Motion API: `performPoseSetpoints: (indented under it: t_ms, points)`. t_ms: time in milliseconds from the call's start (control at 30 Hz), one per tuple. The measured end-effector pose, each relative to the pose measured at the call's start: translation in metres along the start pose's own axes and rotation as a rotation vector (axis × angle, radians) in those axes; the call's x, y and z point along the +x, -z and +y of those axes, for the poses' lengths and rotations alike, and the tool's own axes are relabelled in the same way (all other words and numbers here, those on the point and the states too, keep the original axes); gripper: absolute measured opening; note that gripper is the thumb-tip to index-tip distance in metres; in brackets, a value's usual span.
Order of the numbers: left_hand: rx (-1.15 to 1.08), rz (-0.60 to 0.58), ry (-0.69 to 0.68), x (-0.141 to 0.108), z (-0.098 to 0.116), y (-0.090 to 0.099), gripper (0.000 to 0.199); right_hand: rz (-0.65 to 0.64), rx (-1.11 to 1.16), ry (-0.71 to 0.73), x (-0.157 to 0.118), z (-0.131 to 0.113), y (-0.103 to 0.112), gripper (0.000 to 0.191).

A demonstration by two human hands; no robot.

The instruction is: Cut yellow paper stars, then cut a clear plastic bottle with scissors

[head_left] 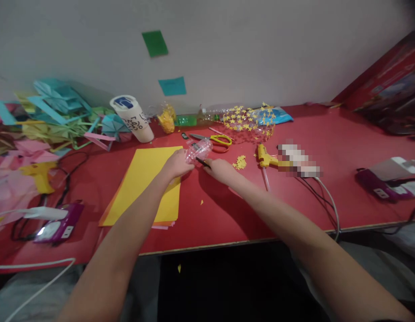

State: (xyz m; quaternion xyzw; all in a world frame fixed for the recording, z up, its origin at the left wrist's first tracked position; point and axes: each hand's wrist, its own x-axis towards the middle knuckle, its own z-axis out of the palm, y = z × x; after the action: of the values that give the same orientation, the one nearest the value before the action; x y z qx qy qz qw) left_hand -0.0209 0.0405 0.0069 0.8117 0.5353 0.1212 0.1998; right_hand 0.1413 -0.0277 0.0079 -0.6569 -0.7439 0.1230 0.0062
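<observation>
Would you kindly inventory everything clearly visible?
Flat tabletop: one, red, centre
Rectangular paper stack: one, yellow-topped, left
Folded-paper heap: one, multicoloured, left
Crumpled bundle: one, yellow, rear
Pistol-shaped glue guns: two, yellow, both sides
Boxy power strips: two, purple, both sides
Lidded cup: one, white, rear-left
Paper notes: two, green and blue, wall
Metal scissors: one, yellow-handled, centre
Paper stars: many, yellow, centre-right
Star-dotted plastic: one, clear, rear
Flat packet: one, blue, rear
Printed panel: one, red, right
Bumpy plastic piece: one, pinkish-clear, centre
Stick-like tool: one, black, centre
Left hand: one, bare, holding plastic piece
Right hand: one, bare, gripping tool
</observation>
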Motion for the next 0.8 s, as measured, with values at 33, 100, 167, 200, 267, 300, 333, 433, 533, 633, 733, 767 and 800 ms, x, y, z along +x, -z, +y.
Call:
performPoseSetpoints:
  t_ms: [33, 100, 167, 200, 267, 300, 333, 433, 533, 633, 733, 767, 800]
  points:
    - [-0.043, 0.002, 0.02, -0.001, -0.003, 0.002, 0.032, 0.008, 0.004, 0.008, -0.003, 0.0, 0.004, 0.038]
    - [-0.113, 0.013, 0.074, -0.006, -0.006, 0.004, 0.046, 0.035, 0.01, 0.019, -0.009, -0.001, 0.011, 0.039]
    - [-0.139, 0.053, 0.112, -0.012, -0.005, 0.003, 0.061, 0.057, 0.01, 0.017, -0.014, -0.003, 0.015, 0.04]
    - [-0.123, 0.082, 0.111, -0.016, -0.003, 0.002, 0.064, 0.064, 0.007, 0.009, -0.016, -0.004, 0.015, 0.041]
    - [-0.047, 0.185, 0.093, -0.024, 0.004, -0.004, 0.064, 0.073, -0.003, -0.015, -0.019, -0.007, 0.011, 0.044]
    - [0.002, 0.249, 0.082, -0.027, 0.007, -0.008, 0.061, 0.082, -0.008, -0.031, -0.021, -0.007, 0.008, 0.047]
    - [0.055, 0.324, 0.072, -0.031, 0.011, -0.012, 0.059, 0.089, -0.008, -0.046, -0.022, -0.008, 0.004, 0.048]
    - [0.212, 0.391, -0.045, -0.039, 0.021, -0.023, 0.053, 0.106, 0.013, -0.067, -0.024, -0.007, -0.008, 0.043]
    - [0.252, 0.322, -0.151, -0.041, 0.024, -0.029, 0.049, 0.122, 0.012, -0.051, -0.025, -0.004, -0.014, 0.04]
    - [0.165, 0.396, -0.177, -0.039, 0.016, -0.024, 0.051, 0.155, 0.007, -0.043, -0.025, 0.002, -0.013, 0.039]
    - [-0.007, 0.624, -0.153, -0.04, 0.0, -0.009, 0.053, 0.124, -0.008, -0.073, -0.023, 0.009, -0.01, 0.038]
    - [-0.064, 0.724, -0.123, -0.04, -0.006, -0.004, 0.055, 0.116, -0.011, -0.092, -0.022, 0.011, -0.009, 0.038]
    - [-0.106, 0.787, -0.094, -0.041, -0.011, 0.0, 0.057, 0.123, -0.008, -0.107, -0.022, 0.012, -0.008, 0.038]
